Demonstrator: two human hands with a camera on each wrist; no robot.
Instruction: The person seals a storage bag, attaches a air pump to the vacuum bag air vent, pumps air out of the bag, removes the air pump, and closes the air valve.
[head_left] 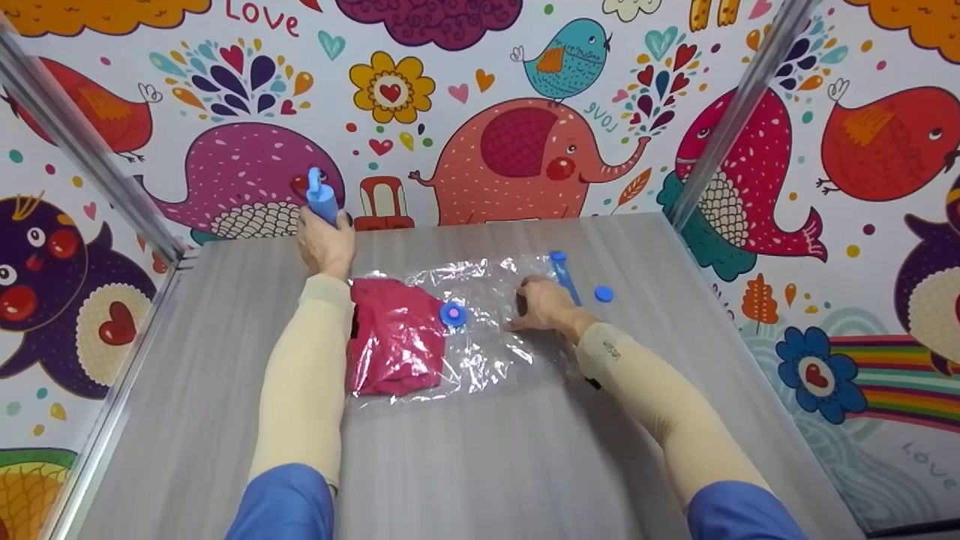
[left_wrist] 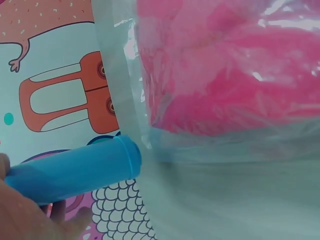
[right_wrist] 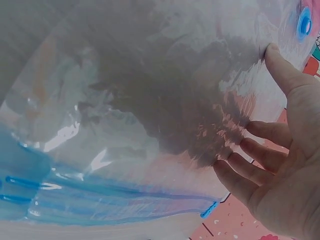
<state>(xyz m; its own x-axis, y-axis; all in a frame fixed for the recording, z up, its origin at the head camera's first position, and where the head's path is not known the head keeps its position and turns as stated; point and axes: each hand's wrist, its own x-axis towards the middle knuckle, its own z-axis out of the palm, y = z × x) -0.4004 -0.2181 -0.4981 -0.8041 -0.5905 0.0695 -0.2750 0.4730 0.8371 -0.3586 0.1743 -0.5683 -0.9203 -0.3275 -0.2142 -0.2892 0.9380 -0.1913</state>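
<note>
A clear plastic vacuum storage bag (head_left: 484, 367) lies flat on the table, with folded pink-red cloth (head_left: 397, 341) inside its left part. Near the middle of the bag is a round blue valve (head_left: 453, 314). My left hand (head_left: 328, 246) grips a blue hand pump (left_wrist: 75, 167), raised beyond the bag's far left corner. Fingers spread, my right hand (head_left: 551, 304) touches the bag's film to the right of the valve; the right wrist view shows its fingertips (right_wrist: 222, 167) on the plastic. A blue zip strip (right_wrist: 110, 200) runs along the bag's right end, with a blue slider (head_left: 558, 256).
A loose round blue cap (head_left: 604, 293) lies on the table (head_left: 450, 472) right of the bag. Behind the table stands a wall (head_left: 480, 75) printed with cartoon animals. Metal frame posts (head_left: 742, 112) rise at the sides.
</note>
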